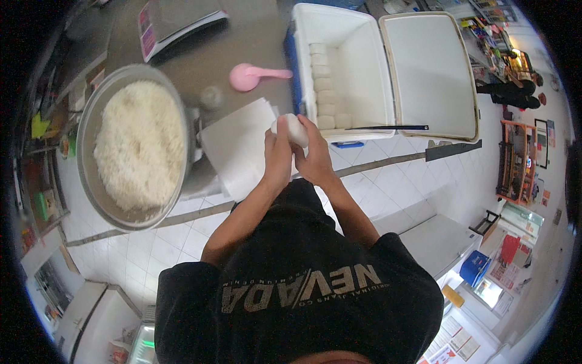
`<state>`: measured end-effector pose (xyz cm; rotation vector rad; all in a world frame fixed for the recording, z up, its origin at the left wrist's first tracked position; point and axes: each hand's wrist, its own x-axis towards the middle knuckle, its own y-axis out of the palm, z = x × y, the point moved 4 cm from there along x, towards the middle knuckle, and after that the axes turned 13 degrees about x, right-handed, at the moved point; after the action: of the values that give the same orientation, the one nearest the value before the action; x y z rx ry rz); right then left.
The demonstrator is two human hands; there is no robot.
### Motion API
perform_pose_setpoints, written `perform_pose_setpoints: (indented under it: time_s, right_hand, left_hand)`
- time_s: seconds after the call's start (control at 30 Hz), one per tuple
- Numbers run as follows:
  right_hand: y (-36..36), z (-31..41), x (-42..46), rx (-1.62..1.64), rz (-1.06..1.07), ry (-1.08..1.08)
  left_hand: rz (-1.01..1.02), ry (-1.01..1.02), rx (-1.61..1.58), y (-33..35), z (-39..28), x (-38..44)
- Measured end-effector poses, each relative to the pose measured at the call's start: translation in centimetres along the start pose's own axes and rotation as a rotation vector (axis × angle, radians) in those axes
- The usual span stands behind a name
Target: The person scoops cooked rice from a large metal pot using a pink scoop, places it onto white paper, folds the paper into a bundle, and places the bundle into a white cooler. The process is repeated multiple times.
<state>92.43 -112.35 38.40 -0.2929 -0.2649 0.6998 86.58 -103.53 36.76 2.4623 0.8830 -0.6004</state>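
Both of my hands close around a small white paper-wrapped bundle [296,129] near the front left corner of a cooler box. My left hand [278,157] grips its left side, and my right hand [316,157] has the other side. Under and left of them lies a stack of white paper sheets [241,141]. A large round metal pot [175,191] of cooked white rice [138,141] stands farther left. Inside the open white-lined cooler [363,77], several similar white bundles [325,97] sit in a row along the left wall, with another beside the near end.
A pink scoop [248,77] lies on the metal table [195,82], its handle towards the cooler. Behind it is a box or packet of paper [182,27]. The cooler's lid [432,73] is swung out to the right. People [514,93] stand in the far right background.
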Motion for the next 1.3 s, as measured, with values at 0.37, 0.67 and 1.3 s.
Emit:
perform_pose_setpoints:
  time_s: [0.37, 0.67, 1.3]
  right_hand:
    - [-15.9, -16.0, 10.6, -0.222, 0.317, 0.106]
    - [-14.8, -39.0, 19.0, -0.654, 0.969, 0.632]
    - [-11.1, -40.2, 14.5, -1.077, 1.048, 0.461]
  left_hand:
    - [0.266, -0.412, -0.136, 15.1, 6.8, 17.6]
    - [0.162, -0.405, 0.069, 13.4, 9.1, 22.2]
    - [-0.093, -0.49, -0.684, -0.3, 5.5, -1.8]
